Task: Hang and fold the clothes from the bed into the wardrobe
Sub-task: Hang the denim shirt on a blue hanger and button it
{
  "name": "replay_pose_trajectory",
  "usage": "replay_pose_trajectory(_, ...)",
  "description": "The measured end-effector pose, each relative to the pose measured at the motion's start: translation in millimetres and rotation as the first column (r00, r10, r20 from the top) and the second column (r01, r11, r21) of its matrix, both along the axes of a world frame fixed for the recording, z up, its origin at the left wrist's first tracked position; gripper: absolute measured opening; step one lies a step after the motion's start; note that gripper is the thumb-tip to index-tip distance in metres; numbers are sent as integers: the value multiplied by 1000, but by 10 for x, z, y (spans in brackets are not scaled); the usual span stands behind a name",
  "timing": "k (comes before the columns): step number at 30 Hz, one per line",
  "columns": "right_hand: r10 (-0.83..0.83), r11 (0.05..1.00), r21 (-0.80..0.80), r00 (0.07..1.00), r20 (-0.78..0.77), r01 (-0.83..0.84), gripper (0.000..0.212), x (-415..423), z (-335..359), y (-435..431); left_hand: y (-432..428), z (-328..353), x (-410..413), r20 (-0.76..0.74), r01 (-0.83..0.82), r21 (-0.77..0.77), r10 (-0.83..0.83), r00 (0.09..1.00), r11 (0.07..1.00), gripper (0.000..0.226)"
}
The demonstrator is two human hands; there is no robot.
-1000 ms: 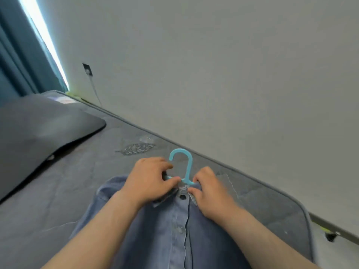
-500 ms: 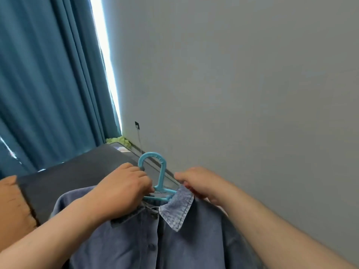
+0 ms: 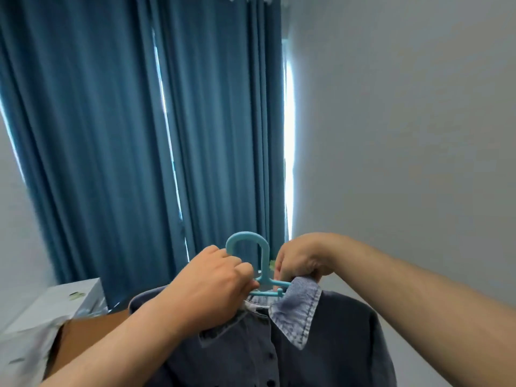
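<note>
denim shirt [image 3: 337, 347] vertical under hook-up blue hanger [image 3: 264, 256], left hand [image 3: 212, 286] and right hand [image 3: 301, 258] tight around its collar [image 3: 300, 308]

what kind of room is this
Likely a bedroom or other home room: full-length blue curtains, a plain wall, and a denim shirt on a blue hanger.
</note>
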State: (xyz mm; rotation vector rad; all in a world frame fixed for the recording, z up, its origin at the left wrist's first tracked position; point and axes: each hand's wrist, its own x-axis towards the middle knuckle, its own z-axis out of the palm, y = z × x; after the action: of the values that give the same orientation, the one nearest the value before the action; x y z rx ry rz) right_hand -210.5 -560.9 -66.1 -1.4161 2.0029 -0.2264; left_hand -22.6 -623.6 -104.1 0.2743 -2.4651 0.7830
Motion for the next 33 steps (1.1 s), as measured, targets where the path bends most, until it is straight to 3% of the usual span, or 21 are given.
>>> replay_pose_trajectory(3,42,995,78,977,208,-60,12,256,175,-42,41,194,390,-22,-94,-53,93,995,994,35)
replay_pose_trajectory(5,103,988,85,961,256,-128,7,464,246,-38,96,270,624,-41,-144,-90,141,989,986,35)
replay_pose_trajectory(6,125,990,35,964,235,-137,8,588,279,-40,109,304,744,-51,-164,-99,160,986,981,35)
replay_pose_trajectory(8,154,971,-188,988,29,-146,9,853,344,-51,98,370,1001,-55,-209,-110,204,977,972,34)
replay_pose_trajectory(10,95,863,-470,974,-207,-184,12,1109,435,-66,46,432,1287,-52,-267,-133,263,963,954,35)
replay_pose_trajectory(11,55,783,-590,966,-251,-198,14,1248,483,-68,2,468,1439,-60,-292,-132,287,956,947,36)
replay_pose_trajectory(16,37,408,-899,987,-158,-159,20,2032,641,26,-81,801,2262,-192,-308,-28,297,935,951,32)
replay_pose_trajectory(18,75,325,-917,973,-217,-229,23,2333,700,52,-24,972,2581,-197,-361,-64,342,919,931,29)
replay_pose_trajectory(20,151,371,-880,954,-258,-297,24,2627,772,60,79,1132,2856,-135,-440,-69,428,893,895,24)
replay_pose_trajectory(25,351,443,-809,905,-240,-387,10,3257,910,-13,372,1343,3404,14,-612,168,619,785,773,18)
replay_pose_trajectory(27,384,378,-832,887,-258,-406,16,3457,918,-50,448,1361,3621,-39,-613,123,621,783,780,29)
replay_pose_trajectory(29,393,283,-878,882,-260,-386,19,3646,904,-83,492,1376,3846,-174,-509,109,520,836,854,38)
replay_pose_trajectory(31,369,191,-910,886,-282,-369,18,3837,886,-114,574,1414,4091,-310,-455,212,501,808,865,34)
replay_pose_trajectory(33,359,115,-932,889,-283,-343,16,3998,882,-148,695,1473,4319,-276,-572,409,694,665,711,60)
